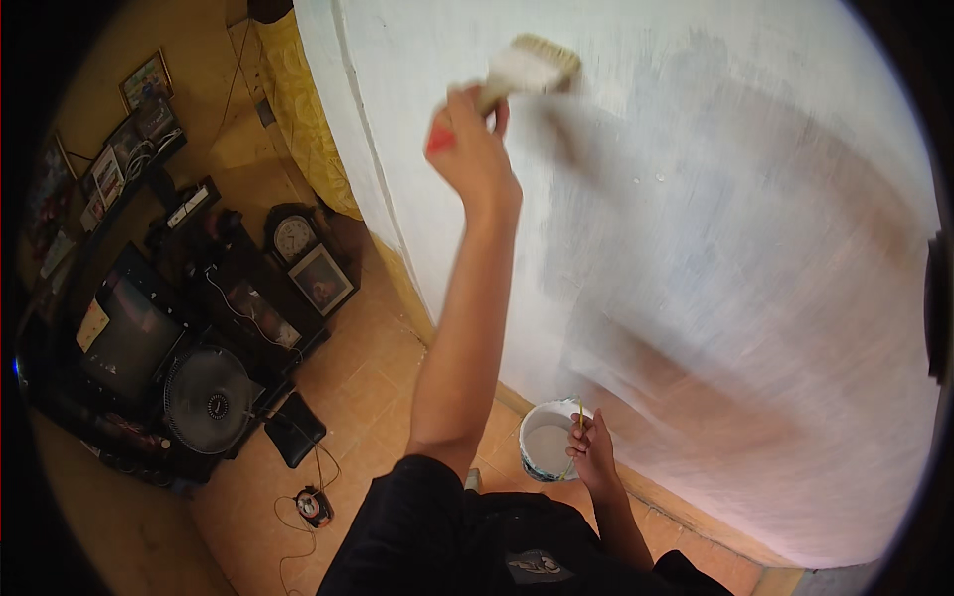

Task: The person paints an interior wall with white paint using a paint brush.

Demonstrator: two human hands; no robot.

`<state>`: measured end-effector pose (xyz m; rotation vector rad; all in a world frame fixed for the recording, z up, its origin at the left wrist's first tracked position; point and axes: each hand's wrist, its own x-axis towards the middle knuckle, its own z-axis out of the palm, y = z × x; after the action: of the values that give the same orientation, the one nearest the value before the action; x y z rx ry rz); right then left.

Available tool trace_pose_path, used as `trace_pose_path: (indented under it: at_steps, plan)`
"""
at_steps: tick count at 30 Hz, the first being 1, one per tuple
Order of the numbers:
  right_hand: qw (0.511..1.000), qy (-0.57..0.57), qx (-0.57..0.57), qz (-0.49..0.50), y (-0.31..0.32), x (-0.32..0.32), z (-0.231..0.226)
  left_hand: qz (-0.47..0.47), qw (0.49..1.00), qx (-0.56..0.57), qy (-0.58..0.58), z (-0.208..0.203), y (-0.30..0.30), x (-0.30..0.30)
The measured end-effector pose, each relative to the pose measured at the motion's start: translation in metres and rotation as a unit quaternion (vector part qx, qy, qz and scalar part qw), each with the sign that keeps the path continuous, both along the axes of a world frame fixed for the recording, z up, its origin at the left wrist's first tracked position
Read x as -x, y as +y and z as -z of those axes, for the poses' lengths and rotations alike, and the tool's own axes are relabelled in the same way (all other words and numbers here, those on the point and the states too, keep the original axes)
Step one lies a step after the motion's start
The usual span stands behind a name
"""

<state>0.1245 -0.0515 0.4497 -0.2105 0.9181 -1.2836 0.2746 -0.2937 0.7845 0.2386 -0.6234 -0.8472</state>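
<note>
My left hand [470, 149] is raised on an outstretched arm, its fingers closed round the handle of a wide paintbrush [527, 68]. The brush's pale bristles lie at the upper part of the wall [636, 179], which has streaky white and grey paint with brownish patches lower down. A red patch shows on the hand. Low in front of my body, my right hand [592, 452] is closed on the thin yellowish handle of a white bucket [530, 429]. Pale liquid paint fills part of the bucket. The left hand is slightly blurred.
To the left, a dark cabinet holds a television [134, 333]; a fan [209, 397], a clock [292, 236] and framed pictures [321, 281] stand there. A cord and a small round device [314, 507] lie on the orange tiled floor [373, 427]. A yellow curtain [308, 119] hangs beside the wall's edge.
</note>
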Motion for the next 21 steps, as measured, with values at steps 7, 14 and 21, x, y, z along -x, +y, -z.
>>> trace_pose_path:
  at_steps: [7, 14, 21]
  plan:
    - [1.0, -0.006, -0.004, 0.006, 0.007, 0.015, 0.012, -0.025, 0.978, -0.204, -0.013, 0.197, 0.033, 0.007]
    - [1.0, 0.007, -0.023, -0.012, 0.014, 0.031, 0.018, 0.015, 0.95, -0.298, -0.087, 0.202, 0.023, -0.011]
    - [1.0, -0.004, -0.016, -0.024, 0.022, 0.045, 0.025, -0.084, 0.975, -0.136, -0.156, -0.011, 0.019, 0.01]
